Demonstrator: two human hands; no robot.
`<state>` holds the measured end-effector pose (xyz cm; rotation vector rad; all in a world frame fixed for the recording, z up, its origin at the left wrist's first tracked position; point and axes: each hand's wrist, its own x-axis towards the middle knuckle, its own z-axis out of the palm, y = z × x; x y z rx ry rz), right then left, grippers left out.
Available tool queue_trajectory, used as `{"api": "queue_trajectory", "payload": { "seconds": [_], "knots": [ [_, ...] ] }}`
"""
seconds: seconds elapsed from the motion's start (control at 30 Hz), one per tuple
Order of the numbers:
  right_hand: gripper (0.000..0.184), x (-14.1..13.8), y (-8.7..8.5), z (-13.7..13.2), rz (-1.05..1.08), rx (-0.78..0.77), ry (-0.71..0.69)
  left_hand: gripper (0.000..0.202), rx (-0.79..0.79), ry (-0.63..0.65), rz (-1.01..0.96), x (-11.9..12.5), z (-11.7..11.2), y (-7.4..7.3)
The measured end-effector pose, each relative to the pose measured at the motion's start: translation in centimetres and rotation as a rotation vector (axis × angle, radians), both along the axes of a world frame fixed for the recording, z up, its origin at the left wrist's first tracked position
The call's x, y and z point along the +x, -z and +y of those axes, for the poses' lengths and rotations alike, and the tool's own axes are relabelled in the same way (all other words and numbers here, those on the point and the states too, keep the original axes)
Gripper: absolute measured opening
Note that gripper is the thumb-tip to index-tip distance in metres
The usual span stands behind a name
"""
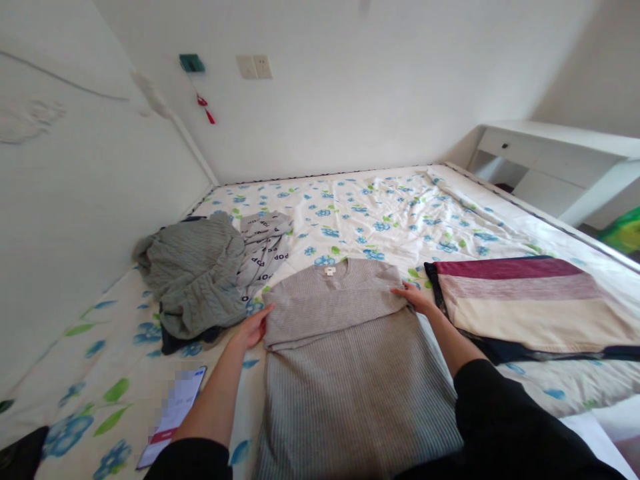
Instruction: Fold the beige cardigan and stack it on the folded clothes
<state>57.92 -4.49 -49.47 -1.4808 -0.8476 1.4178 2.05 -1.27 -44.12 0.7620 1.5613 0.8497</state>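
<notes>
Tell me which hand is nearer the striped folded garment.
Right: the right hand is just left of the striped garment; the left hand is farther left, across the ribbed sweater.

We wear black on both arms: our left sleeve (193, 460) shows at the bottom edge, left of centre, and our right sleeve (505, 413) spreads across the lower right. Both look plain, ending partway along our slim forearms (217, 387); our hands (256, 325) are bare.
</notes>
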Motion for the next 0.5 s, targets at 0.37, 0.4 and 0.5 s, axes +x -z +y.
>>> {"api": "queue_trajectory", "payload": {
  "seconds": [0.37, 0.4, 0.5],
  "knots": [
    [0.052, 2.9, 1.5, 6.1, -0.036, 0.027, -0.124, 0.048, 0.016, -0.098, 0.016, 1.0, 8.5, 3.6],
    [0.052, 3.1, 1.8, 6.6, -0.038, 0.039, -0.106, 0.050, 0.035, -0.111, 0.025, 1.0, 9.5, 3.7],
    [0.054, 3.2, 2.5, 7.9, -0.114, 0.114, -0.041, 0.055, 0.098, -0.153, 0.059, 1.6, 12.8, 4.0]
  ]
}}
